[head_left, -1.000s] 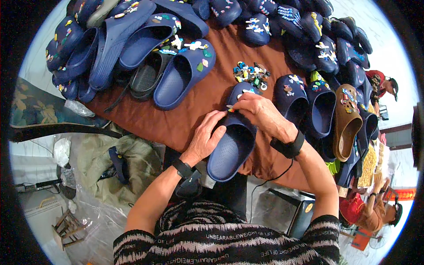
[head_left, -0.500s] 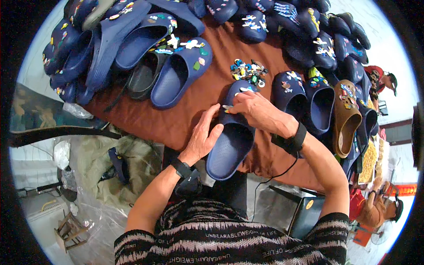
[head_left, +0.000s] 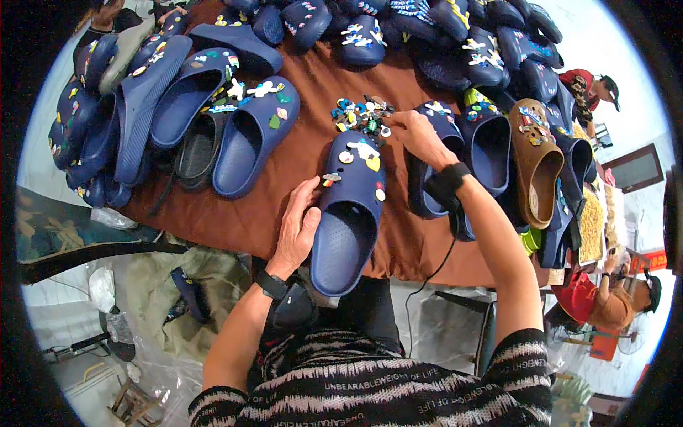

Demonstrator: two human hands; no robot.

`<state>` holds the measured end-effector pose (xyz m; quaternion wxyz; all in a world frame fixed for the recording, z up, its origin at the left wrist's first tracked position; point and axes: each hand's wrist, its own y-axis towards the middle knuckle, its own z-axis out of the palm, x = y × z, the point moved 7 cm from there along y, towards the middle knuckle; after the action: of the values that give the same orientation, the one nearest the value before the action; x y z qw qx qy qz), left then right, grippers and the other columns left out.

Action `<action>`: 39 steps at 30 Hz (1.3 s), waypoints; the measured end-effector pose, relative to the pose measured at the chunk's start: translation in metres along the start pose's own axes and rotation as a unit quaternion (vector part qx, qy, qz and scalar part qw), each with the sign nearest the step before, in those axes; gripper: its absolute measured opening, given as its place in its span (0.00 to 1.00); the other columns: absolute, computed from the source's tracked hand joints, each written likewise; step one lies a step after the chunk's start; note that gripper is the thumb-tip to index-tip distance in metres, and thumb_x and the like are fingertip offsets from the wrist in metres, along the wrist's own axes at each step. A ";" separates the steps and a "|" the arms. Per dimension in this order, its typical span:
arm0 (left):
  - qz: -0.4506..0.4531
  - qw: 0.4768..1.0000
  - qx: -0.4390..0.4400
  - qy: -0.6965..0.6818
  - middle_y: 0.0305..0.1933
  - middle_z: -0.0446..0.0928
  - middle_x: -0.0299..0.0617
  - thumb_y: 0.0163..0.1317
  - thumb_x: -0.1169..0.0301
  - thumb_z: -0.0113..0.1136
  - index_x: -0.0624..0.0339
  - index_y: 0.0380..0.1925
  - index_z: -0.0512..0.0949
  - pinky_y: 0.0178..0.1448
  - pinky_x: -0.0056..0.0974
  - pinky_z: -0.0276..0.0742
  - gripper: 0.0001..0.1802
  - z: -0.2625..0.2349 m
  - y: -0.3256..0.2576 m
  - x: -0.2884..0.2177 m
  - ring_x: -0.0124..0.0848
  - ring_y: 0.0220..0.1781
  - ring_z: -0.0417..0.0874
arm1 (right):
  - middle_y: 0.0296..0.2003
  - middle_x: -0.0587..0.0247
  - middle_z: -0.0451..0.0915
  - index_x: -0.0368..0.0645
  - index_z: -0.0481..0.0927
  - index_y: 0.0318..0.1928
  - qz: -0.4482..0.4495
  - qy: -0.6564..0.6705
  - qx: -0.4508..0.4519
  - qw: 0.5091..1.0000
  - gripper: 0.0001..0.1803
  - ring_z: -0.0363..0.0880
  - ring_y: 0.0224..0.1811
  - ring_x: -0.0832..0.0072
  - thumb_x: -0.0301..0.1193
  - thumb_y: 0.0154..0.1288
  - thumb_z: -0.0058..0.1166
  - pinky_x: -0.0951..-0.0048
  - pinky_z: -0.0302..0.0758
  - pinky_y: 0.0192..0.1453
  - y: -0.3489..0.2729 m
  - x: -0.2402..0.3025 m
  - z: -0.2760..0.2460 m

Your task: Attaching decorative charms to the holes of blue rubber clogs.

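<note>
A navy clog [head_left: 346,249] lies in front of me, toe away, its heel end over the table's near edge. Charms sit on its upper: a white figure [head_left: 363,149], a yellow piece [head_left: 373,164], a saucer shape with rainbow stripes [head_left: 331,178] and a round one. My left hand [head_left: 296,231] rests along the clog's left side, fingers stretched and thumb apart. Just beyond the toe is a heap of small mixed charms [head_left: 361,114]. At the heap's right edge my right hand [head_left: 421,137] has its fingers bent together; whether a charm is between the fingertips is hidden.
Decorated navy clogs [head_left: 258,142] crowd the left of the brown cloth [head_left: 284,203], with more piled at the back [head_left: 359,44]. To the right stand further navy clogs [head_left: 489,153] and a brown one [head_left: 537,160]. A dark cord [head_left: 430,277] hangs below my right wrist. Other people are at the far right.
My right hand has left the clog's upper and moved up and right to the charm heap. More charms on the upper now show. The view has shifted; my left hand stays beside the clog.
</note>
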<state>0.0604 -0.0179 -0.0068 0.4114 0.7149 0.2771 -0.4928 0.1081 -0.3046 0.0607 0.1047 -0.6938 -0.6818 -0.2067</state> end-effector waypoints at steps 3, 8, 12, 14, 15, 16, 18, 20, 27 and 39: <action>-0.014 1.000 -0.004 -0.012 0.68 0.68 0.53 0.75 0.52 0.46 0.63 0.68 0.66 0.69 0.46 0.69 0.32 0.005 0.003 -0.004 0.46 0.64 0.75 | 0.36 0.42 0.84 0.40 0.86 0.43 0.009 -0.011 -0.034 0.999 0.12 0.84 0.44 0.46 0.28 0.62 0.54 0.51 0.78 0.52 0.014 -0.019 0.019; -0.027 1.000 -0.004 -0.009 0.67 0.69 0.53 0.75 0.52 0.46 0.64 0.67 0.68 0.70 0.45 0.68 0.30 0.001 0.001 0.001 0.46 0.65 0.75 | 0.43 0.41 0.84 0.41 0.83 0.52 -0.010 -0.049 0.014 0.999 0.18 0.82 0.49 0.47 0.25 0.60 0.58 0.54 0.77 0.54 0.022 -0.015 0.044; -0.027 0.999 -0.006 -0.026 0.65 0.71 0.54 0.75 0.54 0.46 0.65 0.66 0.69 0.69 0.45 0.68 0.29 0.004 0.003 -0.001 0.47 0.65 0.75 | 0.45 0.42 0.83 0.42 0.83 0.51 -0.026 -0.077 -0.005 0.997 0.17 0.81 0.52 0.47 0.25 0.60 0.58 0.52 0.76 0.56 0.020 -0.022 0.045; -0.020 1.000 0.002 0.001 0.64 0.72 0.55 0.75 0.54 0.47 0.65 0.65 0.70 0.69 0.44 0.67 0.29 0.003 0.002 0.002 0.47 0.65 0.74 | 0.45 0.42 0.83 0.41 0.83 0.50 -0.029 -0.081 -0.002 0.996 0.16 0.81 0.51 0.48 0.27 0.61 0.58 0.52 0.76 0.55 0.021 -0.019 0.046; -0.020 1.000 0.001 0.001 0.64 0.72 0.55 0.75 0.54 0.47 0.65 0.65 0.70 0.69 0.44 0.67 0.29 0.002 0.002 0.003 0.47 0.65 0.74 | 0.45 0.43 0.83 0.41 0.83 0.49 -0.027 -0.088 0.007 0.996 0.15 0.81 0.51 0.48 0.27 0.61 0.57 0.52 0.77 0.55 0.023 -0.017 0.046; -0.017 1.000 -0.003 0.006 0.64 0.72 0.55 0.75 0.53 0.47 0.65 0.65 0.70 0.70 0.44 0.67 0.29 0.002 0.002 0.004 0.48 0.65 0.74 | 0.45 0.43 0.83 0.41 0.83 0.49 -0.024 -0.096 0.015 0.995 0.15 0.81 0.50 0.48 0.28 0.62 0.56 0.51 0.77 0.54 0.025 -0.014 0.047; -0.015 1.000 -0.007 0.013 0.64 0.72 0.55 0.75 0.53 0.47 0.65 0.64 0.71 0.70 0.44 0.66 0.29 0.001 0.002 0.005 0.49 0.66 0.74 | 0.45 0.44 0.82 0.43 0.83 0.49 -0.031 -0.100 0.015 0.994 0.14 0.81 0.50 0.48 0.28 0.62 0.54 0.50 0.77 0.54 0.026 -0.008 0.047; -0.018 1.000 -0.006 0.007 0.64 0.72 0.56 0.75 0.52 0.47 0.65 0.64 0.71 0.70 0.45 0.66 0.30 0.002 0.002 0.006 0.49 0.66 0.73 | 0.45 0.46 0.82 0.45 0.83 0.48 -0.039 -0.103 0.016 0.994 0.14 0.82 0.49 0.49 0.28 0.63 0.52 0.50 0.78 0.53 0.031 -0.001 0.051; -0.019 1.000 -0.002 0.010 0.65 0.73 0.56 0.75 0.51 0.46 0.65 0.63 0.72 0.72 0.47 0.64 0.30 0.005 0.004 0.002 0.51 0.69 0.71 | 0.46 0.41 0.82 0.43 0.83 0.46 0.116 -0.085 -0.101 0.984 0.13 0.82 0.50 0.45 0.28 0.62 0.53 0.48 0.79 0.51 0.060 -0.043 0.039; -0.023 1.000 0.005 0.011 0.65 0.73 0.56 0.74 0.51 0.47 0.65 0.63 0.72 0.73 0.46 0.63 0.30 0.004 0.004 0.001 0.51 0.70 0.71 | 0.48 0.48 0.81 0.44 0.85 0.46 0.059 -0.132 -0.017 0.989 0.13 0.81 0.53 0.50 0.32 0.61 0.60 0.52 0.78 0.56 0.088 -0.061 0.056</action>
<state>0.0623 -0.0232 -0.0071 0.3933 0.7156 0.2953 -0.4960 0.2045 -0.3403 -0.0035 0.0139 -0.7557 -0.6440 -0.1182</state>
